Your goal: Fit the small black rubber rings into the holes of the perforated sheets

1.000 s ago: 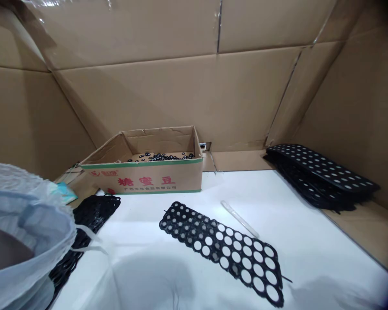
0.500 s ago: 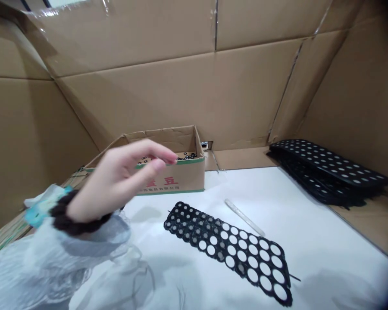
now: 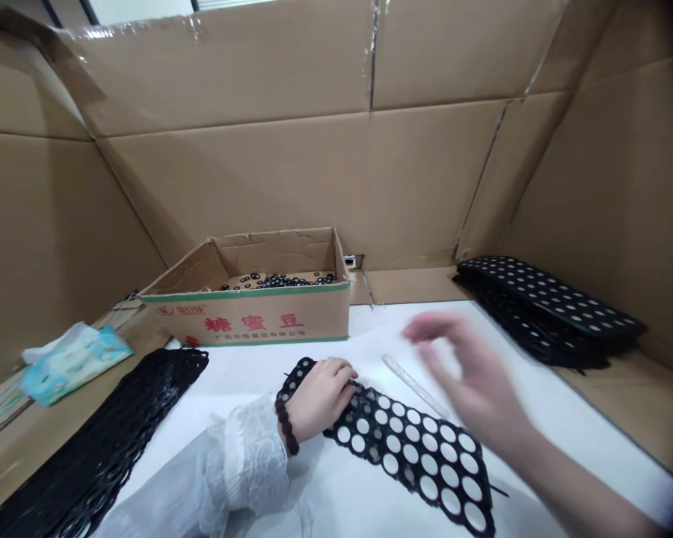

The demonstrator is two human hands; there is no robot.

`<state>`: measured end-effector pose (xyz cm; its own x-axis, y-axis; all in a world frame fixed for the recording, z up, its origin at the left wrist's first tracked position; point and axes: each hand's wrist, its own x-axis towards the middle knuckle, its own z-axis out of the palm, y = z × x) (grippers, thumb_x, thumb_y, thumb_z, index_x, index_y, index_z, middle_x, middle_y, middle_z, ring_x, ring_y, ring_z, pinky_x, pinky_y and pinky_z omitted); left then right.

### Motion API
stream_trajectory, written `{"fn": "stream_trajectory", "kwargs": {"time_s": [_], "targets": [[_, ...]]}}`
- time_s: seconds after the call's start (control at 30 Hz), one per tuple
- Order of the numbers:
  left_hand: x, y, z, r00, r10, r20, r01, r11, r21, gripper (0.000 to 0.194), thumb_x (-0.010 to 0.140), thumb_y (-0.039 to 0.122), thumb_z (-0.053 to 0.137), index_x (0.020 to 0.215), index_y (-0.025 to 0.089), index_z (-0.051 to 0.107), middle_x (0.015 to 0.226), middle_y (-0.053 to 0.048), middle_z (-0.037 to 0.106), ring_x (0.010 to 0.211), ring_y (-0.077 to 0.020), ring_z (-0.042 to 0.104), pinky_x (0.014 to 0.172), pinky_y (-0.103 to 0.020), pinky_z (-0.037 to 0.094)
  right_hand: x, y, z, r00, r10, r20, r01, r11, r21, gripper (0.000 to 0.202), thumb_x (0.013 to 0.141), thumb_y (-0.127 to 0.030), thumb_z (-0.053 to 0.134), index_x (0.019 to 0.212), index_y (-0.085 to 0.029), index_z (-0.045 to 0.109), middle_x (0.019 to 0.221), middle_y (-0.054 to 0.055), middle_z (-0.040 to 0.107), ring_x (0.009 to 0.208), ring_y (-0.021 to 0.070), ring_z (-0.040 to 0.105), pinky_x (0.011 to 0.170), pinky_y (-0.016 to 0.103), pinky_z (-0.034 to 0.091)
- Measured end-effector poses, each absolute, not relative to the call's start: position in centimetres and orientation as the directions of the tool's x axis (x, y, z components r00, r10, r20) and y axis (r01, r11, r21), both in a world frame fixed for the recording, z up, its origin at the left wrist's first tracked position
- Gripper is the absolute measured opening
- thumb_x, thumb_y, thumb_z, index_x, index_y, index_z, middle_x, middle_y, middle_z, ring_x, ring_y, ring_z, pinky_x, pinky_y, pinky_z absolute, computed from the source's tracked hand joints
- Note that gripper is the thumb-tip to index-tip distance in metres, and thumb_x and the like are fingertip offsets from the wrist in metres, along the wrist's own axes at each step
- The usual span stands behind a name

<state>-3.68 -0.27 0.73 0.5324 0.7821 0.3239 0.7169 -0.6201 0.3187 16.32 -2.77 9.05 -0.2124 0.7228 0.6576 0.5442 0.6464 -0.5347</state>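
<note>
Left hand (image 3: 321,398): formerly raised in front of the carton (image 3: 252,320), now down on the left part of the perforated black strip (image 3: 402,438). Fingers are bent together at the strip's far border; whether they pinch it or merely press cannot be told. Right hand (image 3: 468,373): newly in view, blurred, above the counter (image 3: 241,373) and the clear rod (image 3: 415,385); thumb and fingers part-way open, nothing seen between them.

The strip lies aslant mid-counter, its right end nearer the wearer, its position apparently little altered. Judgement: the work piece is now steadied by one hand, the other being free to work on it. The carton, holding small black rings (image 3: 286,282), stands at the counter's far edge; dotted black sheets (image 3: 549,299) lie along the right edge.
</note>
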Motion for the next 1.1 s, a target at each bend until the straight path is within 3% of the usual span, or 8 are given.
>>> {"fn": "stream_trajectory", "kwargs": {"time_s": [0.1, 0.23, 0.47, 0.57, 0.7, 0.9, 1.0, 1.1], "targets": [[-3.8, -0.5, 0.4, 0.553, 0.774, 0.31, 0.703, -0.633, 0.326, 0.022, 0.082, 0.019, 0.04, 0.102, 0.019, 0.051, 0.097, -0.005, 0.053, 0.094, -0.0174, 0.048, 0.084, -0.033, 0.039, 14.8, -0.7, 4.3, -0.464, 0.812, 0.354, 0.688, 0.582, -0.434, 0.021, 0.077, -0.023, 0.05, 0.096, -0.016, 0.052, 0.092, 0.008, 0.057, 0.086, 0.0204, 0.053, 0.073, 0.034, 0.045], [-4.0, -0.7, 0.0, 0.624, 0.74, 0.25, 0.663, -0.671, 0.331, 0.027, 0.082, 0.02, 0.041, 0.108, 0.021, 0.049, 0.098, -0.004, 0.053, 0.092, -0.0166, 0.048, 0.083, -0.031, 0.04, 14.4, 0.4, -0.1, -0.459, 0.88, 0.125, 0.832, 0.475, -0.288, 0.031, 0.066, -0.027, 0.062, 0.093, -0.013, 0.053, 0.093, 0.013, 0.055, 0.09, 0.0268, 0.05, 0.075, 0.037, 0.041], [-3.9, -0.5, 0.2, 0.605, 0.771, 0.198, 0.68, -0.629, 0.376, 0.026, 0.079, 0.018, 0.047, 0.104, 0.022, 0.051, 0.096, -0.003, 0.054, 0.09, -0.017, 0.05, 0.079, -0.03, 0.039, 14.9, 0.4, -0.7, -0.397, 0.918, -0.014, 0.775, 0.327, -0.541, 0.013, 0.067, -0.027, 0.058, 0.072, -0.017, 0.051, 0.066, 0.001, 0.055, 0.062, 0.0157, 0.051, 0.054, 0.025, 0.035], [-3.8, -0.7, 0.2, 0.558, 0.802, 0.215, 0.681, -0.59, 0.434, 0.026, 0.078, 0.017, 0.048, 0.102, 0.023, 0.051, 0.097, -0.002, 0.055, 0.092, -0.0173, 0.05, 0.079, -0.03, 0.038, 14.6, 0.6, -0.6, -0.445, 0.895, -0.01, 0.638, 0.31, -0.705, 0.011, 0.071, -0.025, 0.053, 0.066, -0.016, 0.051, 0.061, -0.001, 0.053, 0.057, 0.0125, 0.048, 0.051, 0.023, 0.033], [-3.5, -0.8, 0.0, 0.482, 0.839, 0.252, 0.64, -0.533, 0.553, 0.023, 0.074, 0.033, 0.055, 0.092, 0.02, 0.055, 0.09, -0.003, 0.058, 0.087, -0.0182, 0.051, 0.078, -0.03, 0.037, 13.8, 0.3, -0.6, -0.478, 0.878, 0.021, 0.421, 0.25, -0.872, 0.019, 0.078, -0.028, 0.044, 0.067, -0.015, 0.053, 0.06, -0.001, 0.052, 0.053, 0.0107, 0.047, 0.052, 0.022, 0.036], [-3.8, 0.5, -0.4, 0.482, 0.874, 0.064, 0.373, -0.271, 0.887, 0.02, 0.073, 0.032, 0.055, 0.075, 0.013, 0.06, 0.078, -0.003, 0.061, 0.076, -0.0151, 0.054, 0.072, -0.025, 0.04, 12.9, -0.2, -1.8, -0.483, 0.875, 0.032, 0.274, 0.186, -0.943, 0.021, 0.082, -0.033, 0.039, 0.075, -0.016, 0.05, 0.059, -0.001, 0.053, 0.052, 0.0101, 0.048, 0.05, 0.021, 0.036], [-4.3, 1.3, -0.9, 0.442, 0.897, -0.011, 0.269, -0.121, 0.956, 0.019, 0.072, 0.03, 0.056, 0.074, 0.012, 0.061, 0.077, -0.003, 0.062, 0.075, -0.0143, 0.055, 0.072, -0.024, 0.04, 12.9, -0.2, -2.0, -0.461, 0.888, -0.001, 0.295, 0.152, -0.943, 0.026, 0.081, -0.037, 0.04, 0.07, -0.015, 0.048, 0.053, -0.003, 0.045, 0.048, 0.0083, 0.041, 0.045, 0.019, 0.03], [-4.8, 2.1, -1.3, 0.265, 0.964, -0.038, 0.216, -0.021, 0.976, 0.02, 0.073, 0.03, 0.054, 0.07, 0.011, 0.058, 0.07, -0.003, 0.061, 0.068, -0.0131, 0.056, 0.067, -0.024, 0.043, 13.3, -0.1, -1.7, -0.476, 0.879, -0.034, 0.326, 0.14, -0.935, 0.029, 0.077, -0.039, 0.047, 0.06, -0.015, 0.044, 0.05, -0.005, 0.035, 0.047, 0.0065, 0.032, 0.043, 0.019, 0.023]]}}
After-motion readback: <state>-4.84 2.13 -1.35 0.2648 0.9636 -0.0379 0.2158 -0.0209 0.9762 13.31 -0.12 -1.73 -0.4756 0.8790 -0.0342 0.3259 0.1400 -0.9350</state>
